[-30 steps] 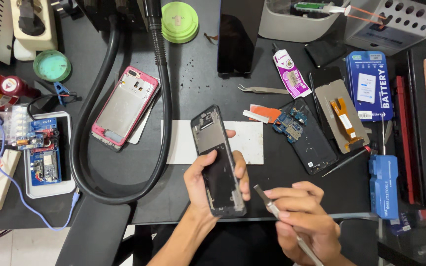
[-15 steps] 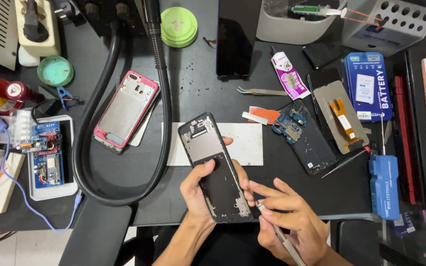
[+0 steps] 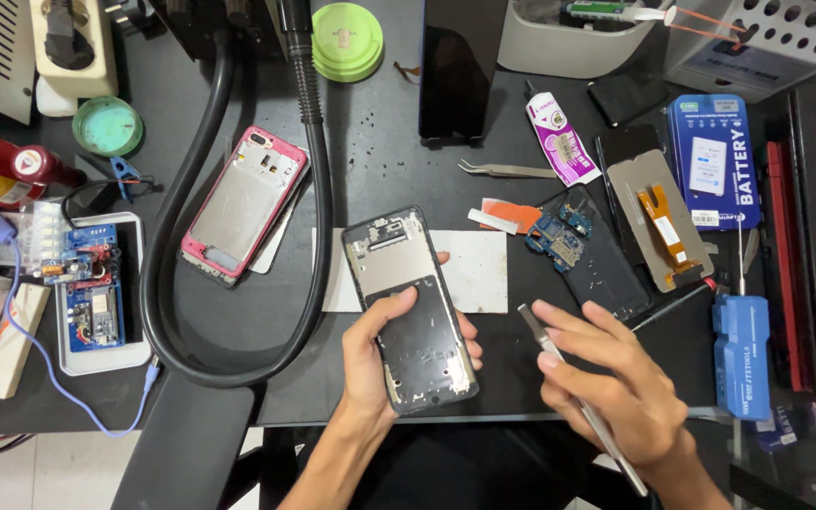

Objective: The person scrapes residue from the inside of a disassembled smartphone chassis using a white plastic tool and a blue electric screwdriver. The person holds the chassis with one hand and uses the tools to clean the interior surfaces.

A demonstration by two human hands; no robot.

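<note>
I look down on a dark workbench [image 3: 380,161] crowded with phone parts and tools. My left hand [image 3: 380,364], lower centre of the frame, is clamped around an opened phone frame [image 3: 413,307], thumb across its dark lower half, the top tilted toward the upper left. My right hand [image 3: 625,382], lower right, pinches a thin metal pry tool [image 3: 573,397], its flat tip hanging just right of the frame, not touching it. To do this well, I judge the grip should stay firm and the tip should meet the edge shallowly. At centre left, a white tray [image 3: 96,349] holds small blue circuit boards [image 3: 87,293]. A pale bin [image 3: 569,38] at the top edge holds something I cannot make out.
</note>
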